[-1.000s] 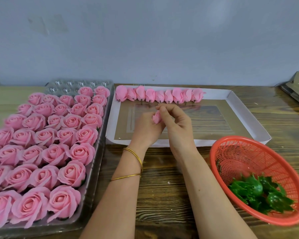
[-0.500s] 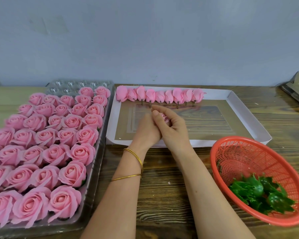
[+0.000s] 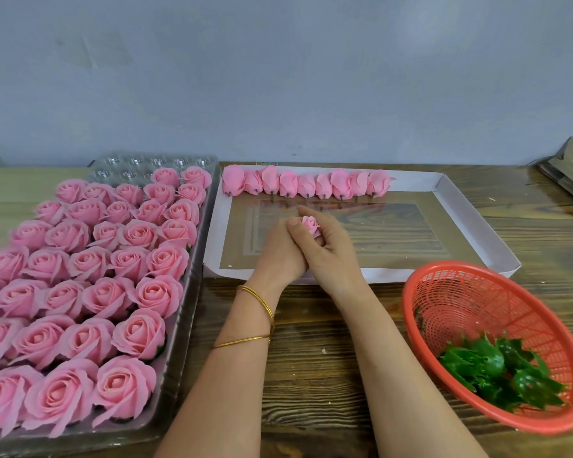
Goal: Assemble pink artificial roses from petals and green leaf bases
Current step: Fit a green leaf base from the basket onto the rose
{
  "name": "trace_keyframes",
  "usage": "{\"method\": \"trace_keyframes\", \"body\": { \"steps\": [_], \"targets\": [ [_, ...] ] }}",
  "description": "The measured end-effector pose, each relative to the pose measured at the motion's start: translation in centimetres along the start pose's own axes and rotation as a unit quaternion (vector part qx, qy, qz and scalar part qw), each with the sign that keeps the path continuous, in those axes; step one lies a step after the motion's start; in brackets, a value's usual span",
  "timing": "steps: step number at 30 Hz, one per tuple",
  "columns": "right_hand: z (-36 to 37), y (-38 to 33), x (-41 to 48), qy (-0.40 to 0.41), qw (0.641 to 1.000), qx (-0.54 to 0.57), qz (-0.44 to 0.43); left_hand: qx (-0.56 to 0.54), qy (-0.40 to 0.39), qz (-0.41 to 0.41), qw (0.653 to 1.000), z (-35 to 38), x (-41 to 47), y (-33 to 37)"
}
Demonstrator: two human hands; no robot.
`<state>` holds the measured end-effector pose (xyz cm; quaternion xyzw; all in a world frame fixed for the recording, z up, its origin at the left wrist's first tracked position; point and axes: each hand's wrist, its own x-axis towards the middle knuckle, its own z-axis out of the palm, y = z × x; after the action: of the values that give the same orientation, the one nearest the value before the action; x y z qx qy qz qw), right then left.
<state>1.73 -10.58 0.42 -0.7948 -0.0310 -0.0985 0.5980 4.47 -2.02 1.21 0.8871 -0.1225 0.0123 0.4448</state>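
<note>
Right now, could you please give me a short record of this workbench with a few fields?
Right hand: fingers curled round a pink rosebud
Left hand: against the right hand, fingers hidden
White tray: row of buds along far edge
Clear tray: finished roses
Red basket: green leaf bases

A craft workbench: trayfuls of identical pink roses [image 3: 80, 292] on wood.

Pink bud [image 3: 311, 226] turned face-up, now deeper in the right hand [image 3: 331, 256] grip (left hand [image 3: 275, 256] pressed closer)
</note>
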Motion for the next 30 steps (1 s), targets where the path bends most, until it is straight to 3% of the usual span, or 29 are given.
{"method": "trace_keyframes", "body": {
  "steps": [7,14,17,21,25,30],
  "targets": [
    [-0.7,0.3,-0.3,-0.032,0.991,-0.120,-0.045,-0.071,0.028,-0.001,0.997,0.2,-0.1,-0.1],
    [-0.7,0.2,-0.4,-0.049,0.987,-0.148,-0.032,-0.140,0.059,-0.029,0.988,0.0,-0.4,-0.4],
    [-0.6,-0.2,-0.4,-0.006,0.995,-0.092,-0.043,-0.087,0.069,-0.027,0.993,0.0,-0.4,-0.2],
    [-0.6,-0.7,0.0,0.096,0.995,0.030,-0.005,-0.098,0.073,-0.018,0.992,0.2,-0.7,0.2],
    [-0.4,-0.7,0.1,0.142,0.989,0.040,-0.024,-0.013,0.048,-0.006,0.999,0.8,-0.5,0.0],
    [0.0,-0.4,0.2,0.127,0.991,-0.009,-0.028,0.107,0.035,0.058,0.992,1.3,-0.4,-0.2]
  ]
}}
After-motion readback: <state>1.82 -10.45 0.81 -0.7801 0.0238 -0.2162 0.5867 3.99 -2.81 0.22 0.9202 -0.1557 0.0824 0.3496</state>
